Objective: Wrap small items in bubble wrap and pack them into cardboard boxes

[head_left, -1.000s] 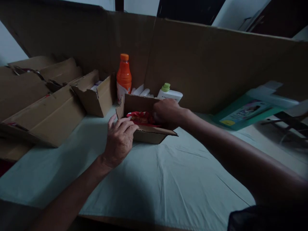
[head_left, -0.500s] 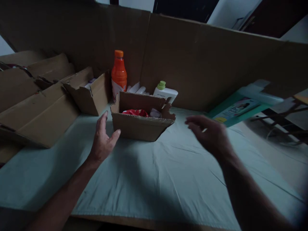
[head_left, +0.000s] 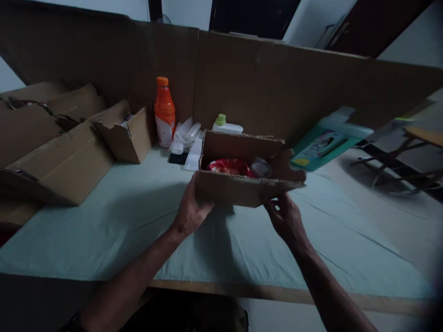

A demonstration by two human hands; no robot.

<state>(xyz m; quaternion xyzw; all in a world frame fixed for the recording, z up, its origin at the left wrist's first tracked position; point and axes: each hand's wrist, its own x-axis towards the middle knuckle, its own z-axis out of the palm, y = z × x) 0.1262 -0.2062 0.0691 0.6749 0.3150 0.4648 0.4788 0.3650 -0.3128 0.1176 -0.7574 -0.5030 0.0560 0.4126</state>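
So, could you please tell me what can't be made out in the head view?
In the head view:
Red packet: bottom, hidden by the front wall of the carton.
White bottle: lower body, behind the carton.
Right hand: some fingertips, under the carton.
Green jug: small print, too small and blurred.

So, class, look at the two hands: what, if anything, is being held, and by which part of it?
An open cardboard box: the left hand holds its left end, and the right hand holds it low at the right end.
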